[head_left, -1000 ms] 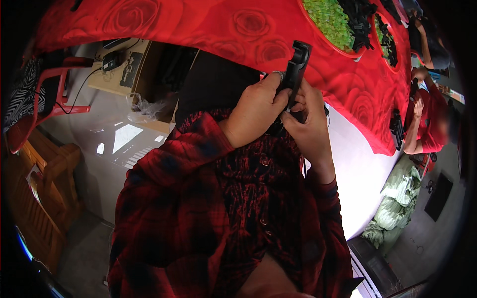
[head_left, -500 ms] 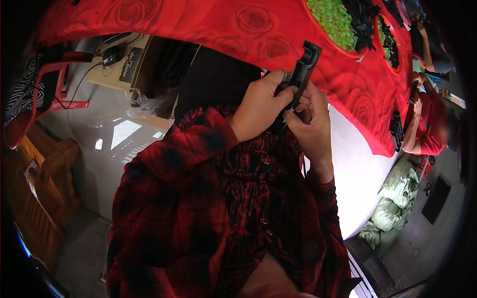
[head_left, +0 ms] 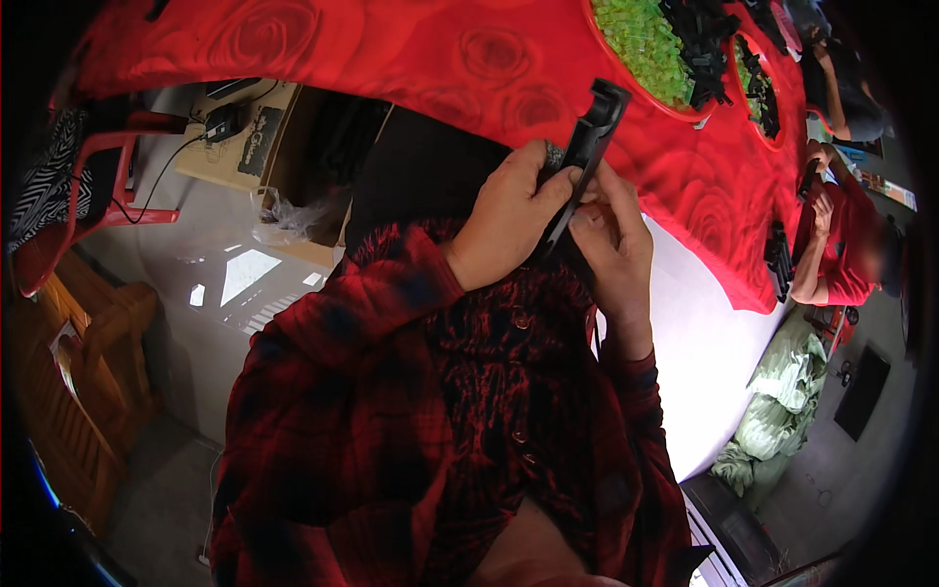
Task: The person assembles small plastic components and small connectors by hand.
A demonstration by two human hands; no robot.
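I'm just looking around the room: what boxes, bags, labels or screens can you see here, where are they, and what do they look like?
Cardboard box: on the floor under the table, upper left; flat, tan, with dark print on top.
Clear bag: on the floor beside that box; crumpled, see-through.
Green sacks: piled on the floor, lower right; pale green, bulging.
Dark panel: right of the sacks; flat, black, rectangular. Whether it is a screen cannot be told.

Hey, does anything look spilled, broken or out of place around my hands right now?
Nothing stands out. Both hands, left hand and right hand, hold a long black plastic part above the red rose-patterned tablecloth. The green pieces stay heaped in their red tray.
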